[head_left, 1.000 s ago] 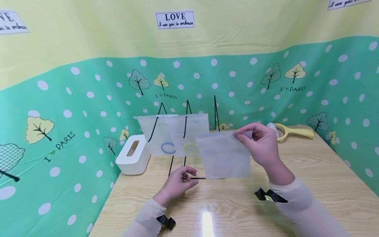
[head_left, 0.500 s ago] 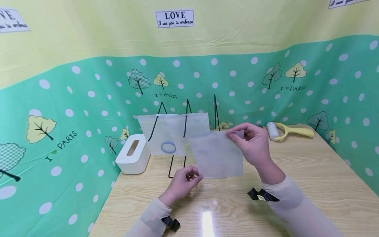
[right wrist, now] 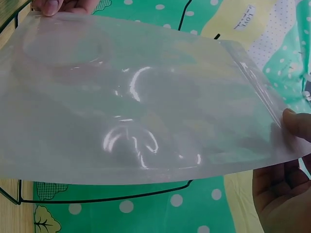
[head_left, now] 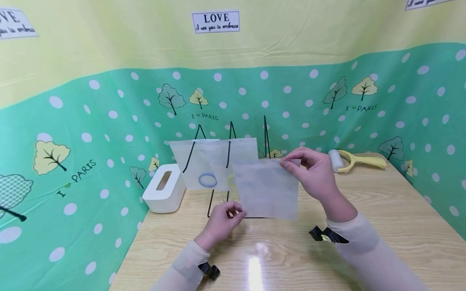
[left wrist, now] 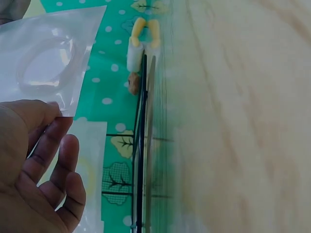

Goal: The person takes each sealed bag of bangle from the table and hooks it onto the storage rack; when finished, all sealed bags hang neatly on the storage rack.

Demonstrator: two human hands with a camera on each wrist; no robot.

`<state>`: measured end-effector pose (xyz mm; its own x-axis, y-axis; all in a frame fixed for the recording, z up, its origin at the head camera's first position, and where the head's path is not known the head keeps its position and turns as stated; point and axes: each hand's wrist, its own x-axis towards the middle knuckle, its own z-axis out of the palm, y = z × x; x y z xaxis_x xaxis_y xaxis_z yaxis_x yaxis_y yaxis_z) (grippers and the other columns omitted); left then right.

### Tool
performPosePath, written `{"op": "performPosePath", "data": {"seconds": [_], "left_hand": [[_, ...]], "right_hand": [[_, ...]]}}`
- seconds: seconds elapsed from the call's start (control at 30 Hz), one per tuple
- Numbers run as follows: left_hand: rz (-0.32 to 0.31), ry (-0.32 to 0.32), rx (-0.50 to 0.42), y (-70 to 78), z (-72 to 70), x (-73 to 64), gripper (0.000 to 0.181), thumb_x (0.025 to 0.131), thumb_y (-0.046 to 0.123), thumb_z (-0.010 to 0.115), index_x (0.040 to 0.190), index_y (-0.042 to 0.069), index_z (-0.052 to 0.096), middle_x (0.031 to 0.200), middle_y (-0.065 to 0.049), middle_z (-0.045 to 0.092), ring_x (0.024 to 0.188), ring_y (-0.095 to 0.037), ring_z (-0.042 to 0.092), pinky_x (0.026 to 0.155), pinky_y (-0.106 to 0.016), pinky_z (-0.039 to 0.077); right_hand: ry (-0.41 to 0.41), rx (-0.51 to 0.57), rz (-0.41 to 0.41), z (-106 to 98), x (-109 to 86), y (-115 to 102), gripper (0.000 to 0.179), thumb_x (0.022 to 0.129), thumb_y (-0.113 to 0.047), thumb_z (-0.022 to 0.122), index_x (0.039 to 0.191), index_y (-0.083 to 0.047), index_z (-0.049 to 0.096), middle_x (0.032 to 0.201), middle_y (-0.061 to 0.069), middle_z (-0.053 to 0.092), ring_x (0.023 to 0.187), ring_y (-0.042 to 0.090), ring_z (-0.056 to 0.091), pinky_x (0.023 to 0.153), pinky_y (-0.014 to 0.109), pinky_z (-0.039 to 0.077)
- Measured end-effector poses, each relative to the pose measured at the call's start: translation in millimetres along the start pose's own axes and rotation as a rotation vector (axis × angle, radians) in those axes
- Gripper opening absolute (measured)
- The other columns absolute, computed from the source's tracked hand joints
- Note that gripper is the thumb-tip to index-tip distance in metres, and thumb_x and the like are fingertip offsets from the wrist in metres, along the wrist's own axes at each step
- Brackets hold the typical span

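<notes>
A frosted zip bag [head_left: 267, 192] hangs between my two hands in the head view. My right hand [head_left: 314, 171] pinches its upper right corner, beside the zip strip seen in the right wrist view. Thumb and fingertips of my left hand [head_left: 221, 221] pinch the lower left corner. Inside this bag, the left wrist view shows a pale ring [left wrist: 22, 73]. Behind it stands a black wire rack [head_left: 228, 155] with upright prongs. Two similar bags hang on the rack: the left bag [head_left: 187, 155] holds a blue ring [head_left: 207, 186], the middle bag [head_left: 245, 151] a yellow ring [head_left: 229, 182], partly hidden.
To the left of the rack is a white tissue box [head_left: 160, 200]. A lint roller [head_left: 367, 162] with a yellow handle lies at the back right of the wooden table [head_left: 393, 218]. A patterned green and yellow curtain [head_left: 298, 89] closes off the back and sides.
My right hand has carried the bag a little to the left. My left hand has moved right and taken hold of its lower left corner. The hanging bags stay in place.
</notes>
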<state>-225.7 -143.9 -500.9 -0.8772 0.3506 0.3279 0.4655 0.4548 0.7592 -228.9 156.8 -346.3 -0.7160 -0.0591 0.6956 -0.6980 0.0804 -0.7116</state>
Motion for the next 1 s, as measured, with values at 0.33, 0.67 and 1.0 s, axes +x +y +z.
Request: {"op": "performPosePath", "data": {"seconds": [0.33, 0.67, 1.0], "left_hand": [[-0.054, 0.021, 0.003, 0.9, -5.3, 7.1, 0.006, 0.098, 0.021, 0.077, 0.093, 0.023, 0.074, 0.086, 0.014, 0.068, 0.076, -0.015, 0.063, 0.067, -0.029, 0.054], [-0.037, 0.030, 0.022, -3.4, -9.3, 14.3, 0.005, 0.100, 0.023, 0.075, 0.096, 0.024, 0.073, 0.087, 0.012, 0.068, 0.073, -0.011, 0.061, 0.064, -0.030, 0.052], [-0.085, 0.033, 0.038, -9.0, -5.6, 26.9, 0.005, 0.100, 0.027, 0.075, 0.096, 0.026, 0.073, 0.090, 0.012, 0.068, 0.078, -0.014, 0.063, 0.066, -0.031, 0.053]], "right_hand": [[-0.006, -0.024, 0.041, -2.6, 7.1, 4.2, 0.006, 0.090, 0.005, 0.079, 0.096, 0.002, 0.078, 0.090, 0.003, 0.074, 0.073, 0.017, 0.061, 0.060, 0.022, 0.049], [0.007, -0.050, 0.079, -5.1, 13.5, 10.3, 0.006, 0.091, -0.002, 0.081, 0.096, 0.000, 0.079, 0.089, 0.003, 0.074, 0.068, 0.015, 0.057, 0.058, 0.022, 0.048], [0.017, -0.120, 0.137, -5.8, 21.5, 20.8, 0.010, 0.092, -0.013, 0.083, 0.097, -0.006, 0.079, 0.087, 0.004, 0.072, 0.070, 0.020, 0.057, 0.059, 0.025, 0.048]]}}
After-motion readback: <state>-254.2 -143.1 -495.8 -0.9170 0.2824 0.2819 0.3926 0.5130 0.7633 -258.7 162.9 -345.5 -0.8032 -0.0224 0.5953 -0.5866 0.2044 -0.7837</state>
